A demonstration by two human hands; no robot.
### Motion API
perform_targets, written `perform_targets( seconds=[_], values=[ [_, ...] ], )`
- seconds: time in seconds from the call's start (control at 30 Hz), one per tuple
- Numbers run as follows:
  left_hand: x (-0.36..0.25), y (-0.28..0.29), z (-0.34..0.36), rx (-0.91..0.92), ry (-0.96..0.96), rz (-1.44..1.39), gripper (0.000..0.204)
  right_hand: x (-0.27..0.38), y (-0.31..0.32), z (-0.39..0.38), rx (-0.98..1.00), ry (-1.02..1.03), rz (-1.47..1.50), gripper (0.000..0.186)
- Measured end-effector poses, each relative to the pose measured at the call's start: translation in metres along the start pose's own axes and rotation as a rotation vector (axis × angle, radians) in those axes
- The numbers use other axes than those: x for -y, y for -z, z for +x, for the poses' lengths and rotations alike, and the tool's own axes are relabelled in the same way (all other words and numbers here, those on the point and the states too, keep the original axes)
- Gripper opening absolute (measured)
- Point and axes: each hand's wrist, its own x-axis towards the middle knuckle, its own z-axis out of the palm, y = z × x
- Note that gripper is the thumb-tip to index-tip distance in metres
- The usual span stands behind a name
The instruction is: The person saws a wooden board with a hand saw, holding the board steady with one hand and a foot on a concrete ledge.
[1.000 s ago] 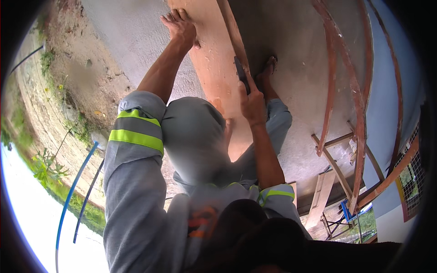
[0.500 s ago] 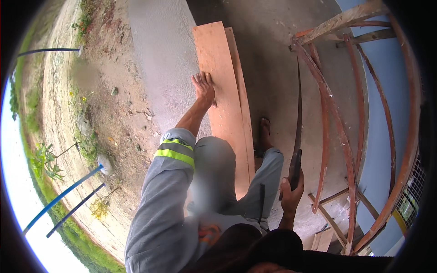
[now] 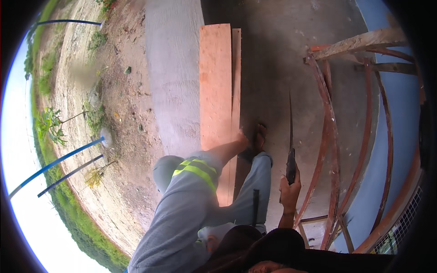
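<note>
We close the right hand (image 3: 290, 189) around the handle of the handsaw (image 3: 291, 164), likely so its blade clears our leg (image 3: 253, 182). It points away from us above the floor (image 3: 268, 98), long axis nearly parallel to the boards (image 3: 215, 77). Our left hand (image 3: 242, 138) is at their right edge; we cannot tell its grip. The boards follow the concrete strip's (image 3: 175, 73) right edge.
</note>
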Motion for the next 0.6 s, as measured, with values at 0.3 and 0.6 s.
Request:
perform_targets(
  seconds=[0.3, 0.6],
  values=[
    [0.019, 0.101, -0.045, 0.161, -0.157, -0.008, 0.025, 0.004, 0.060, 0.002, 0.082, -0.227, -0.199, 0.065],
    [0.095, 0.147, -0.053, 0.020, -0.084, -0.004, 0.019, 0.016, 0.038, 0.004, 0.213, -0.297, -0.237, 0.069]
  ],
)
